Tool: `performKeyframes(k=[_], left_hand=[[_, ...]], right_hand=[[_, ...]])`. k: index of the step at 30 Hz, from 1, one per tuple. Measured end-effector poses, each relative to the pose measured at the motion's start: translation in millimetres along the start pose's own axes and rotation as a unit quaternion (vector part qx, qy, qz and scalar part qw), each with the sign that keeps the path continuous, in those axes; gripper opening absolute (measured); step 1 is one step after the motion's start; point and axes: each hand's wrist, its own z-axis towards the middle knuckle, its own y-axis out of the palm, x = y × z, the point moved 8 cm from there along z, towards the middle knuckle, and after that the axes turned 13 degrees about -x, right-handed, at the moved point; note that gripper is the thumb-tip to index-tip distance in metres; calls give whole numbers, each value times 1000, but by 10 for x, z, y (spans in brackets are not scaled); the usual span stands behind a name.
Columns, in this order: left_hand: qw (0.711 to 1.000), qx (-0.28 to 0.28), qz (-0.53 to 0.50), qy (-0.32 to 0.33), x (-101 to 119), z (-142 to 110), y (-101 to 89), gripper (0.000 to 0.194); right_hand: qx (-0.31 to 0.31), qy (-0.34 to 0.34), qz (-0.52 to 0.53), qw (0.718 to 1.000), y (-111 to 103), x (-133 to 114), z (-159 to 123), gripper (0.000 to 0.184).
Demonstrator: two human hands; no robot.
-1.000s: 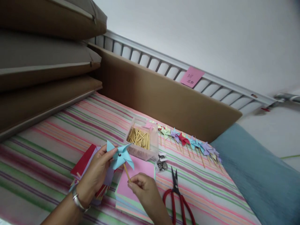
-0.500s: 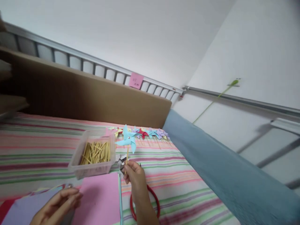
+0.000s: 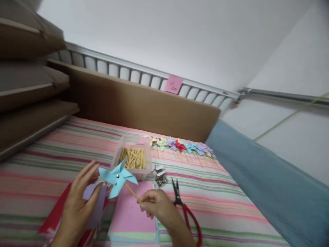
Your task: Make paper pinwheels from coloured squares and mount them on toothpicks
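A light-blue paper pinwheel [image 3: 118,177] with a silver pin at its centre tilts toward the left on a thin wooden stick [image 3: 132,192]. My right hand [image 3: 160,207] pinches the lower end of that stick. At the blade tips on the left is my left hand [image 3: 81,199], thumb and fingers apart; whether it touches the paper I cannot tell. Below the pinwheel lies a stack of pink paper sheets [image 3: 133,216], with other colours showing at its near edge. Purple and red paper pieces [image 3: 58,212] lie partly hidden behind my left hand.
Red-handled scissors [image 3: 186,212] lie right of my right hand. A clear plastic box [image 3: 147,164] holds many wooden sticks, with small metal pins [image 3: 161,178] beside it. Finished pinwheels [image 3: 180,145] lie in a row at the back. Cardboard boxes [image 3: 33,85] are stacked left on the striped cloth [image 3: 218,195].
The view has swung left. The pinwheel has tipped from upright toward my left hand and come lower. My left hand has risen beside its blades, and the scissors now show fully.
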Motion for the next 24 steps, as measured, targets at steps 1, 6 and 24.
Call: performKeyframes(k=[1, 6, 24], left_hand=[[999, -3, 42, 34, 94, 28, -34, 46], [988, -43, 127, 75, 133, 62, -95, 30], [996, -78, -28, -36, 2, -174, 342, 32]], right_hand=[[-10, 7, -17, 1000, 38, 6, 8, 13], [-30, 21, -38, 999, 166, -5, 26, 15], [18, 11, 36, 999, 102, 12, 61, 14]])
